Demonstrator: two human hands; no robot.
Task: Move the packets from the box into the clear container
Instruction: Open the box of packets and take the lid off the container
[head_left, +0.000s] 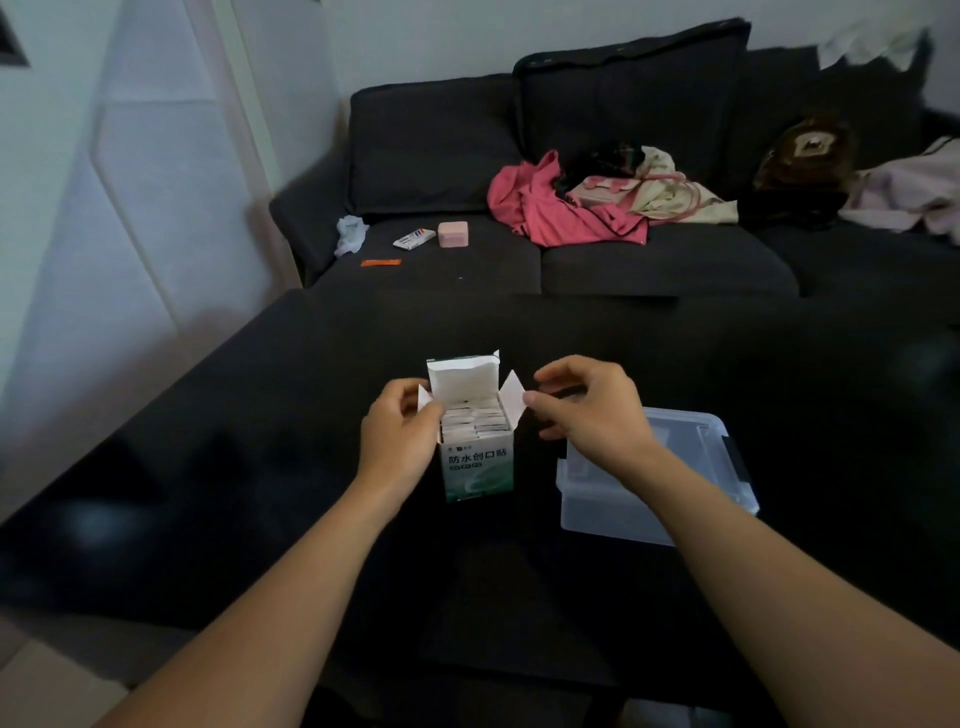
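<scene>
Pinching the left flap of the box (478, 470) with our left hand (400, 436), we hold our right hand (587, 410) loosely curled at the right flap, gripping nothing. Between the hands, the white packets (475, 422) stand on edge in tight rows, tops exposed. The clear container (597, 512) sits just right of the box on the dark bench (260, 467), nearer our right hand.

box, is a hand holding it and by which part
The left hand grips the box by its upper left side, beside the left flap. The right hand is at the right flap; a pinch cannot be told.
</scene>
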